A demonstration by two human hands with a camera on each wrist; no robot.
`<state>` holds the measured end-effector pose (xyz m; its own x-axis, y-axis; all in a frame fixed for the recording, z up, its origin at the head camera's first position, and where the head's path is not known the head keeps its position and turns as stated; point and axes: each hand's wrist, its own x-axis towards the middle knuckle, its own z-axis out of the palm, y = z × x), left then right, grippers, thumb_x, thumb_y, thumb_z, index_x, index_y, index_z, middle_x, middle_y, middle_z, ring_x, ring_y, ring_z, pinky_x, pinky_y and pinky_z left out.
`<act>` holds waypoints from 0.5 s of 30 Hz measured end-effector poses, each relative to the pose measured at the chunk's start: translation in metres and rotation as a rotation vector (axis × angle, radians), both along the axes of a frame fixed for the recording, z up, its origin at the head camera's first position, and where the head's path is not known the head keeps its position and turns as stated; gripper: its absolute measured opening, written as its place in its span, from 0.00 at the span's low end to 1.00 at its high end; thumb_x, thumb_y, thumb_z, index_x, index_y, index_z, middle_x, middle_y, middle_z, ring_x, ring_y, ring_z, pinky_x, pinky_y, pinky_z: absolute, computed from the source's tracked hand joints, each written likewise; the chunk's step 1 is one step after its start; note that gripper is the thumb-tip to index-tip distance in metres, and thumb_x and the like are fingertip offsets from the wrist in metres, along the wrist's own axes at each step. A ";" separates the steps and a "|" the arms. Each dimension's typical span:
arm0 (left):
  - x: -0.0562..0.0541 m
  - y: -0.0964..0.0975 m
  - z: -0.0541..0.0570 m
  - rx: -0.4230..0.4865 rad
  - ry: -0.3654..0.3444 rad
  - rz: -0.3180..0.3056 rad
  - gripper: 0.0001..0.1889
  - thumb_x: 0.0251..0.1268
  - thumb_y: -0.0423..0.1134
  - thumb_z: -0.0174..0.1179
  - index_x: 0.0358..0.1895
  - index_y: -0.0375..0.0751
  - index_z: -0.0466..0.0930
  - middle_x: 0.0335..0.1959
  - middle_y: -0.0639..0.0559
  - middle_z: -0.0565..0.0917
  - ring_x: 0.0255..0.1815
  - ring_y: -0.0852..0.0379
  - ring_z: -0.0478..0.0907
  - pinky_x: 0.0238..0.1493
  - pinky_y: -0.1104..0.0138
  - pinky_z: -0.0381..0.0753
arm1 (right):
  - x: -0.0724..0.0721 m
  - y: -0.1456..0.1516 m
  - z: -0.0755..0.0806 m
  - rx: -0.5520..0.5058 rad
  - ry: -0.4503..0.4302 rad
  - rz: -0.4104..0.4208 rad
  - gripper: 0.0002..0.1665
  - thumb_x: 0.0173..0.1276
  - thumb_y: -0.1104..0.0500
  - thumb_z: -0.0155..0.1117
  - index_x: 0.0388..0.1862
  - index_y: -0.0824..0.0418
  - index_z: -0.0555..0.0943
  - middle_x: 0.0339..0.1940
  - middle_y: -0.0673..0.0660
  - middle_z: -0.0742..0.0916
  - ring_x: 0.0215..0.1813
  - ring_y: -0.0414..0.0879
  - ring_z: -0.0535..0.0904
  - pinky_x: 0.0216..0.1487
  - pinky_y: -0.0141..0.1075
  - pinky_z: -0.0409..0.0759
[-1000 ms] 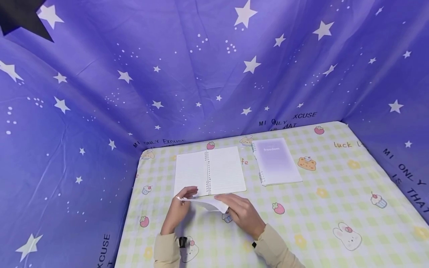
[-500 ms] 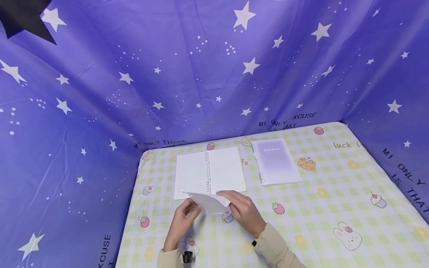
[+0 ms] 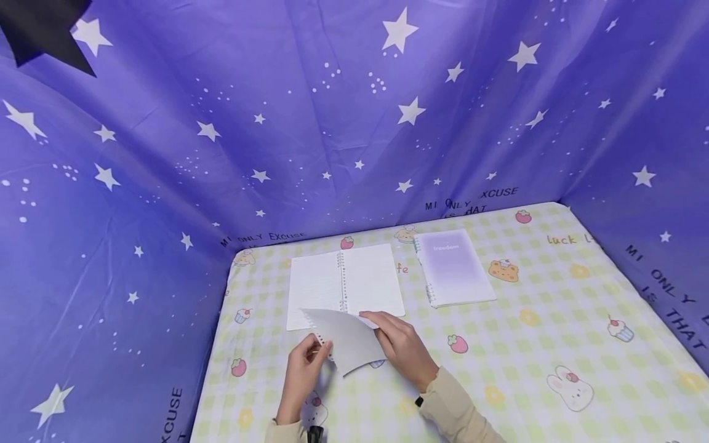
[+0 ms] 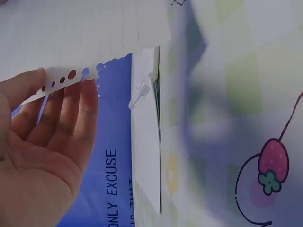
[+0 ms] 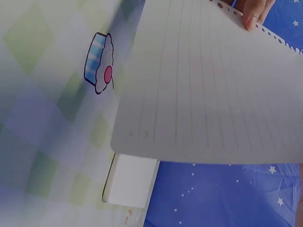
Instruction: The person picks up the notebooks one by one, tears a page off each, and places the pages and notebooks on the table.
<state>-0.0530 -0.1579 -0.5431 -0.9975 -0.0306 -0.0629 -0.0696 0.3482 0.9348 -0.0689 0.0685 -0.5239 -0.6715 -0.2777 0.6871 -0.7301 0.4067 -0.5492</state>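
A loose lined sheet of paper [image 3: 350, 337] is held up and bowed between both hands, above the near edge of an open ring-bound notebook [image 3: 374, 280]. My left hand [image 3: 301, 375] pinches its edge with the row of punched holes, thumb on one face and fingers behind, as the left wrist view shows. My right hand [image 3: 407, 349] grips the opposite edge near the upper corner; part of its fingers is hidden by the paper. In the right wrist view the sheet's ruled face [image 5: 199, 94] fills much of the picture, with the left thumb [image 5: 253, 16] on the holes.
To the right of the open notebook lies a closed spiral notebook [image 3: 458, 277] with a purple cover reading "freedom". Both rest on a green checked tablecloth [image 3: 532, 375] with cartoon prints. A purple star-patterned curtain [image 3: 310, 123] surrounds the table's back and sides.
The sheet has turned from nearly edge-on to showing its broad face to the head view. My left hand has drawn back toward the near side; the right has stayed nearly in place.
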 end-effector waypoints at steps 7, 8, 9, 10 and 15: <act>0.001 -0.004 -0.014 -0.003 -0.037 0.000 0.08 0.67 0.40 0.64 0.37 0.37 0.81 0.33 0.49 0.86 0.33 0.63 0.81 0.34 0.74 0.79 | 0.000 -0.001 -0.007 0.019 -0.064 -0.040 0.22 0.66 0.74 0.60 0.58 0.62 0.81 0.48 0.54 0.88 0.48 0.45 0.86 0.48 0.27 0.84; 0.002 -0.004 -0.015 -0.013 -0.045 0.000 0.08 0.67 0.40 0.64 0.36 0.37 0.81 0.32 0.49 0.85 0.31 0.63 0.80 0.32 0.74 0.78 | -0.001 -0.001 -0.009 0.024 -0.069 -0.047 0.21 0.66 0.73 0.61 0.57 0.62 0.81 0.48 0.54 0.88 0.48 0.45 0.86 0.48 0.28 0.84; 0.002 -0.004 -0.016 -0.022 -0.054 0.002 0.09 0.67 0.40 0.64 0.35 0.37 0.80 0.31 0.50 0.84 0.30 0.64 0.79 0.31 0.75 0.77 | -0.001 -0.001 -0.011 0.030 -0.074 -0.057 0.19 0.67 0.72 0.62 0.56 0.63 0.82 0.47 0.53 0.88 0.48 0.44 0.86 0.49 0.28 0.84; 0.003 -0.004 -0.017 -0.034 -0.060 0.002 0.09 0.67 0.40 0.64 0.34 0.37 0.79 0.29 0.51 0.83 0.27 0.65 0.77 0.28 0.75 0.74 | -0.001 -0.001 -0.013 0.037 -0.081 -0.066 0.18 0.67 0.71 0.63 0.55 0.63 0.82 0.47 0.53 0.88 0.48 0.44 0.86 0.49 0.28 0.84; 0.006 -0.006 -0.024 -0.084 -0.064 -0.004 0.07 0.65 0.36 0.65 0.32 0.36 0.79 0.23 0.52 0.78 0.22 0.65 0.68 0.23 0.75 0.68 | -0.001 0.000 -0.023 0.079 -0.154 -0.140 0.14 0.67 0.68 0.65 0.52 0.63 0.83 0.44 0.52 0.88 0.47 0.43 0.86 0.49 0.31 0.85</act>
<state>-0.0473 -0.1637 -0.5671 -0.9916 -0.0349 -0.1242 -0.1272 0.4256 0.8959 -0.0697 0.0681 -0.5470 -0.8026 -0.2236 0.5531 -0.5735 0.5444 -0.6121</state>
